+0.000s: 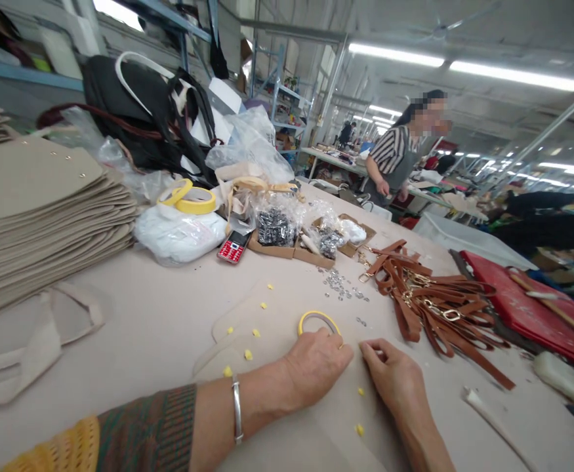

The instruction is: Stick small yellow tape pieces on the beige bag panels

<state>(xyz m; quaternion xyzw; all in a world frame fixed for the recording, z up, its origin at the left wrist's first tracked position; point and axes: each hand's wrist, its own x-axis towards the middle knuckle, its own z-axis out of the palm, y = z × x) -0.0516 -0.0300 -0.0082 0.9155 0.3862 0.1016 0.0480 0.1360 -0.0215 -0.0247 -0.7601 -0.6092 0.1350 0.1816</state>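
Observation:
My left hand (316, 367), with a silver bangle at the wrist, is closed around the near side of a yellow tape roll (319, 313). Close by on its right, my right hand (397, 377) has thumb and forefinger pinched together; whatever may be between the tips is too small to make out. Beneath both hands lie flat beige panels (287, 305) with rounded outlines. Several small yellow tape bits (248, 354) dot these panels, some left of my left forearm and others between my arms.
Stacked beige panels (45, 216) stand at left beside a loose strap (45, 334). Farther back are more tape rolls (195, 202), a red phone (234, 249) and boxes of hardware (277, 229). Brown straps with clasps (424, 295) and a red board (527, 305) lie right. Another person (397, 154) stands beyond.

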